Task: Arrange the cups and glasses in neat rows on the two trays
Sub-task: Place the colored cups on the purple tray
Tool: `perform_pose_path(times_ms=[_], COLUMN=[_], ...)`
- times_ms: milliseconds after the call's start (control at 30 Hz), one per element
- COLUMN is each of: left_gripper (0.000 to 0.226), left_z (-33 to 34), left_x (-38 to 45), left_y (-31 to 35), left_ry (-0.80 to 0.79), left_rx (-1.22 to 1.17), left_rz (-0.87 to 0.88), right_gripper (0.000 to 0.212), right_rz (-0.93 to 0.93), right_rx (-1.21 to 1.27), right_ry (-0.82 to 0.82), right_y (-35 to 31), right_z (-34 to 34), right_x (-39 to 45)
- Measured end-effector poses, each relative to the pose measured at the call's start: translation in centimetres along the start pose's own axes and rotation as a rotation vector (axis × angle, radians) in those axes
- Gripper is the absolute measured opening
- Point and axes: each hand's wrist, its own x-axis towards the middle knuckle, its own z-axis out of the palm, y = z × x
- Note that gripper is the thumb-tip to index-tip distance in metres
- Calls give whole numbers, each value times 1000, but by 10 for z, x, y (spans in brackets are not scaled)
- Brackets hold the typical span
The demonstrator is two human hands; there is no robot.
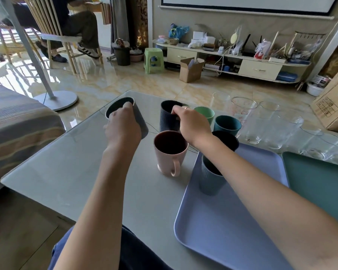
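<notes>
Cups: six loose ones sit toward the far middle of the tabletop (53,172), off the trays, and a ribbed grey-blue cup (211,180) already stands on the lilac tray (219,227) near its far-left corner.
Left hand: the left hand (123,127) is wrapped round a tilted grey cup (139,121) near the far-left corner, fingers curled over its rim.
Right hand: the right hand (191,123) pinches the rim of a ribbed navy cup (169,117), fingers hooked inside.
Neighbours: a pink mug (170,152) stands just in front of the navy cup; a light green cup (205,113), a teal cup (226,124) and a dark cup (229,140) crowd just beside the right wrist.
Glasses: clear glasses (254,121) cluster along the far-right edge, beyond the green tray (320,188), which lies at the right edge, touching the lilac tray.
Risk one: the grey cup is held at a tilt by its rim, so I judge it could slip or roll if the grip loosens.
Risk two: lifting the navy cup back toward the tray may drag the forearm across the pink mug or the dark cup and topple one.
Risk three: a knocked cup could strike the glasses.
Writing: one glass carries a faint red cartoon print; I cannot read any words. Box labels by the wall are too small.
</notes>
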Motion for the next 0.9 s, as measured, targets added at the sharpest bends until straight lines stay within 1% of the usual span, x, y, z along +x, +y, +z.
perform_pose_path(times_ms=[100,167,267,367,500,600,733,800,900], left_gripper=[20,14,12,16,24,24,25,25,24], left_z=[-5,-7,-8,-9,-14,-15,-16,-15,-12], left_x=[-3,-4,-12,-23,-32,-37,-47,-51,-58], left_y=[6,12,26,42,54,61,69,73,76], left_ry=[215,311,361,353,317,278,256,239,202], left_rx=[-108,-182,-250,-282,-293,-278,-271,-260,-239], left_rz=[138,225,339,435,532,570,602,641,698], right_gripper=[41,34,27,20,23,27,36,39,40], right_rz=[-92,-140,-167,-123,-125,-167,-141,-90,-48], right_rx=[26,64,116,168,282,256,207,209,201], right_ry=[190,290,369,406,357,304,151,57,-25], right_y=[0,0,-1,-1,-4,-6,0,4,8], right_z=[-19,-36,-61,-80,-97,-97,-79,-67,-56], right_x=[-14,-30,-58,-89,-139,-179,-219,-228,-233])
